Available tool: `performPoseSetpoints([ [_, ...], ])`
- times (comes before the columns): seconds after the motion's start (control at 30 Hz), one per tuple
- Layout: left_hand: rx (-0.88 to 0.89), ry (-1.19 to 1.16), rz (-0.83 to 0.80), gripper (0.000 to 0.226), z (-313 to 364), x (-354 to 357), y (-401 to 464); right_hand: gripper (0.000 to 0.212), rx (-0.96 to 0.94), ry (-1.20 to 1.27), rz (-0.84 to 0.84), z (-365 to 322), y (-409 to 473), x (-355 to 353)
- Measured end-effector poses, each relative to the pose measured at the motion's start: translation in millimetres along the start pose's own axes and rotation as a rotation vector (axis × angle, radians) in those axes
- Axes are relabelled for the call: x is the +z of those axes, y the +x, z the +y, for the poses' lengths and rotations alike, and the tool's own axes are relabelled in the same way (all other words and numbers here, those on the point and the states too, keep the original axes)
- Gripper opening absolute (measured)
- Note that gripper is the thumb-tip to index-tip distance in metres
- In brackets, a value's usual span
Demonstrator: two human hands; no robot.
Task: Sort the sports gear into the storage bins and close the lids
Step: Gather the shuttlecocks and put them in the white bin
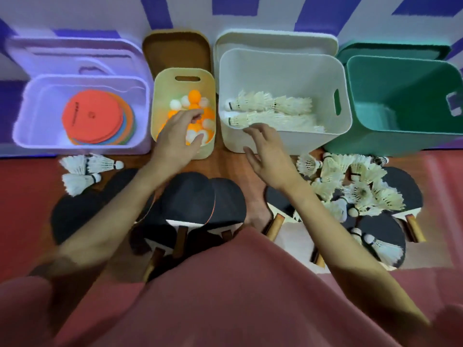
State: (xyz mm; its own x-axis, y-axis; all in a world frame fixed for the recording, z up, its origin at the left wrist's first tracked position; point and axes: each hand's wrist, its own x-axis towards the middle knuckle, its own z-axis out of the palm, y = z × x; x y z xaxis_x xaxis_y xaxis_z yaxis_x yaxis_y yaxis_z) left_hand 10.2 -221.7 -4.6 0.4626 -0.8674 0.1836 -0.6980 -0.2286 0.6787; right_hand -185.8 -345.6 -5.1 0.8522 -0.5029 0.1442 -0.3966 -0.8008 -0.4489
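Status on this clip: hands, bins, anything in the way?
Left hand over yellow bin, right hand open at white bin. Green bin empty. Shuttlecocks, paddles unsorted.

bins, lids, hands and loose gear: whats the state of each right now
purple bin: open, holds flat discs
yellow bin: open, holds balls
white bin: open, holds shuttlecocks
green bin: open, looks empty
lids: off, propped behind the bins
left hand: open, over the yellow bin
right hand: open, at the white bin's front
paddles: unsorted on the floor
loose shuttlecocks: unsorted on the floor
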Motion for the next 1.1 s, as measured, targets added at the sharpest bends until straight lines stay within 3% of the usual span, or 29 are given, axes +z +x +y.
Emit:
performPoseSetpoints([
  [0.33,-0.297,0.154,-0.036,0.047,-111.7,-81.3,-149.7,0.037,-0.194,-0.036,-0.364,-126.4,8.6,106.4],
  [0.5,-0.446,0.185,0.083,0.045,-154.5,-113.6,-188.0,0.038,-0.246,-0.090,-0.502,-177.8,27.0,156.4],
  [0.67,-0.703,0.152,0.333,0.055,-195.1,-129.1,-195.8,0.051,-0.296,-0.162,-0.610,-216.8,51.1,193.0],
  [0.9,-0.909,0.012,0.242,0.086,-242.8,-125.1,-174.7,0.073,-0.350,-0.240,-0.699,-247.7,111.4,231.4],
  [1.1,-0.926,-0.061,0.287,0.077,-257.6,-116.1,-163.7,0.076,-0.328,-0.309,-0.802,-268.1,142.6,261.6],
])
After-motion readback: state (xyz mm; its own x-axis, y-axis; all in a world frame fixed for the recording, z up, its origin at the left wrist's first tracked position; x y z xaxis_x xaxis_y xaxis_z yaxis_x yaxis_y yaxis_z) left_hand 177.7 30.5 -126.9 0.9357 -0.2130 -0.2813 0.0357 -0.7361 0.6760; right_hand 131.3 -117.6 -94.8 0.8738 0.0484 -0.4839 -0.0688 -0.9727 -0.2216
